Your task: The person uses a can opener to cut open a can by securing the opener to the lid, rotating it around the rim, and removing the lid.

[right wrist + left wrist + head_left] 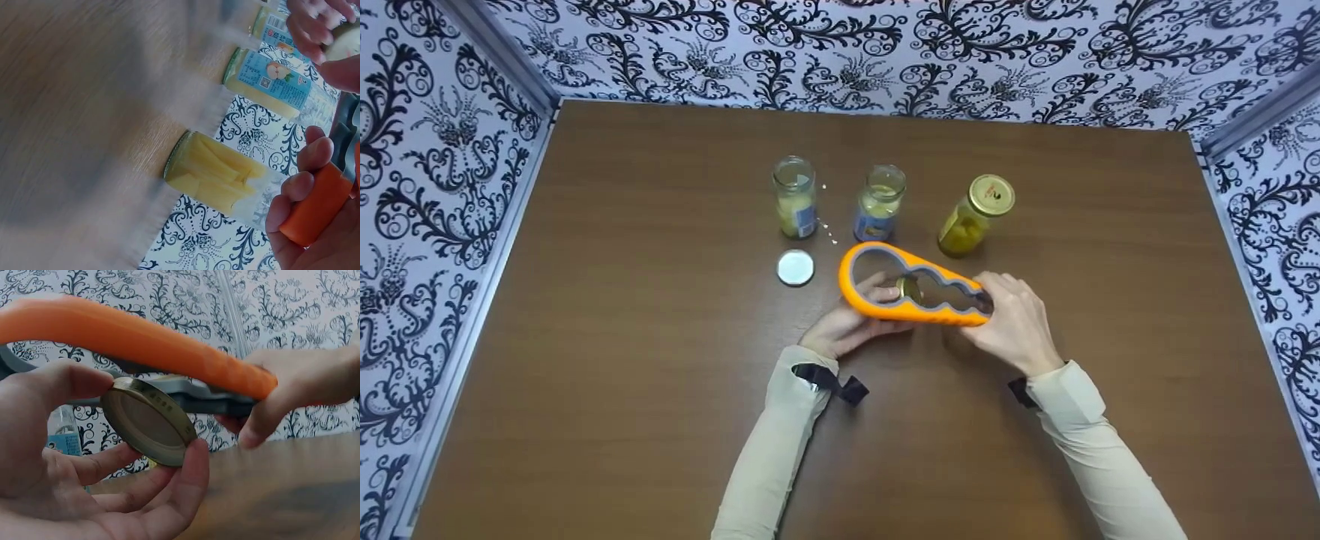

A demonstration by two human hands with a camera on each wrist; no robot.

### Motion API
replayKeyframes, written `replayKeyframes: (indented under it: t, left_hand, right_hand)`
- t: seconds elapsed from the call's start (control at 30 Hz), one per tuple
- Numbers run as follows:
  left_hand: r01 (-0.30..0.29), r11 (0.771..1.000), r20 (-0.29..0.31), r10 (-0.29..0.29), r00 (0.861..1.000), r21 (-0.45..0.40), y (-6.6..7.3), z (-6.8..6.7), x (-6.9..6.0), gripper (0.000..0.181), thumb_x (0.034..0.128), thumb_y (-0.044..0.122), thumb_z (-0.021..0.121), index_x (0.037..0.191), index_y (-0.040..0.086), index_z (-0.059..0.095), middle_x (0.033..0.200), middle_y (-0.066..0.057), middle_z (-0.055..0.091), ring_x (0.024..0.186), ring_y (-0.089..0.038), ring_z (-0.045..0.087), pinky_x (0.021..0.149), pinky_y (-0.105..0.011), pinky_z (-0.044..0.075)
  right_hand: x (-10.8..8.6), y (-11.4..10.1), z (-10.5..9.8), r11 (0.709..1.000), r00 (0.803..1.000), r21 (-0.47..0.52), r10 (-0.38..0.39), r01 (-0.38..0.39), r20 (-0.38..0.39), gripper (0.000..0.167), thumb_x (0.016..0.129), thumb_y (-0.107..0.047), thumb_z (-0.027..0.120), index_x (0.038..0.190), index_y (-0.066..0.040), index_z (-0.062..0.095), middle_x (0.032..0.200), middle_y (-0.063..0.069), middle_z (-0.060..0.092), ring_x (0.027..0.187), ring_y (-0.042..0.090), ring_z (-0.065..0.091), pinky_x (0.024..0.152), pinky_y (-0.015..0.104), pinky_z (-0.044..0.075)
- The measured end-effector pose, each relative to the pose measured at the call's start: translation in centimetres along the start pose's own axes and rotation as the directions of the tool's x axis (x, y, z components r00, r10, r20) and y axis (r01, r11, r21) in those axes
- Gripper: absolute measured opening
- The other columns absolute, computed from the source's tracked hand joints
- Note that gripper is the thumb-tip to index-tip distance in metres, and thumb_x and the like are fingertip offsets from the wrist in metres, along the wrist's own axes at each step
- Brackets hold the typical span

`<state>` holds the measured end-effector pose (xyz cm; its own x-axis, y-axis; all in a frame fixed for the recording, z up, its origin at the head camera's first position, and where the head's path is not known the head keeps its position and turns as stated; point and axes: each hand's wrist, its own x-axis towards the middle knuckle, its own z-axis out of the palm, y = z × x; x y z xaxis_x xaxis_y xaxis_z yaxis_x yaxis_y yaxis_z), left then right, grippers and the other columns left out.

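The left hand (859,322) pinches a gold metal lid (149,422) between thumb and fingertips, its hollow inner side showing in the left wrist view. Fingers of the right hand (1018,322) are curled round the narrow end of an orange jar opener (915,316) with a grey wavy inner edge; in the right wrist view they wrap its orange handle (318,205). The opener's wide loop reaches over the left hand, and the lid is seen through its opening in the head view.
Two lidless glass jars, one at the left (796,206) and one in the middle (877,210), stand beyond the hands. A closed jar (966,225) with a gold lid stands right of them. A white lid (795,268) and small white bits (829,232) lie on the brown table (622,337).
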<state>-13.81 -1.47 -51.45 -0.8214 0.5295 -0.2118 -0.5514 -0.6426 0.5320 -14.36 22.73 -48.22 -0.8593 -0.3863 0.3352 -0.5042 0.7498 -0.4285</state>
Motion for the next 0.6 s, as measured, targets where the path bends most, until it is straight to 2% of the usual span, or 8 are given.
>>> replayKeyframes:
  t: [0.13, 0.2, 0.27, 0.43, 0.6]
  left_hand:
    - [-0.031, 0.997, 0.001, 0.031, 1.000, 0.068, 0.0, -0.4, 0.3, 0.043, 0.0912, -0.003, 0.052, 0.133, -0.002, 0.039, 0.111, -0.013, 0.054, 0.095, -0.024, 0.060, 0.093, -0.047, 0.045]
    - [-0.046, 0.992, -0.017, 0.048, 0.999, 0.121, 0.1, -0.5, 0.4, 0.036, 0.0921, -0.006, 0.049, 0.128, -0.001, 0.045, 0.110, -0.012, 0.054, 0.096, -0.024, 0.060, 0.091, -0.046, 0.046]
    - [-0.050, 0.984, -0.054, 0.059, 0.997, 0.169, 0.3, -0.6, 0.6, 0.037, 0.0912, -0.008, 0.050, 0.127, -0.001, 0.048, 0.107, -0.011, 0.054, 0.095, -0.024, 0.060, 0.090, -0.046, 0.047]
    - [-0.015, 0.960, -0.123, 0.052, 0.991, 0.278, 1.2, -0.4, 1.2, 0.042, 0.0911, -0.007, 0.053, 0.132, -0.004, 0.046, 0.095, -0.007, 0.056, 0.086, -0.019, 0.057, 0.089, -0.049, 0.046]
    - [0.006, 0.932, -0.124, 0.043, 0.991, 0.363, 2.0, -0.6, 1.6, 0.041, 0.0910, -0.009, 0.054, 0.132, -0.004, 0.046, 0.109, -0.009, 0.054, 0.085, -0.018, 0.058, 0.088, -0.045, 0.047]
  right_hand:
    - [-0.2, 0.3, -0.3, 1.000, 1.000, 0.007, 0.025, -0.025, -0.009, 0.040, 0.057, -0.015, 0.081, 0.093, -0.006, 0.065, 0.079, 0.003, 0.060, 0.071, 0.025, 0.051, 0.065, 0.039, 0.039]
    - [-0.2, 0.4, -0.4, 0.999, 0.999, 0.007, 0.037, -0.037, -0.015, 0.038, 0.060, -0.017, 0.081, 0.093, -0.006, 0.065, 0.078, 0.002, 0.058, 0.070, 0.025, 0.050, 0.065, 0.039, 0.039]
    - [-0.3, 0.4, -0.5, 0.999, 0.998, 0.011, 0.051, -0.051, -0.022, 0.036, 0.062, -0.019, 0.082, 0.092, -0.006, 0.065, 0.076, 0.002, 0.057, 0.070, 0.024, 0.050, 0.065, 0.038, 0.039]
    - [-0.5, 0.6, -0.8, 0.996, 0.995, 0.012, 0.084, -0.084, -0.045, 0.034, 0.064, -0.021, 0.082, 0.090, -0.007, 0.064, 0.072, 0.000, 0.051, 0.068, 0.023, 0.047, 0.062, 0.038, 0.036]
    - [-0.6, 0.9, -1.1, 0.994, 0.992, 0.001, 0.111, -0.111, -0.059, 0.034, 0.063, -0.020, 0.082, 0.087, -0.008, 0.062, 0.070, -0.001, 0.047, 0.066, 0.023, 0.045, 0.059, 0.037, 0.034]
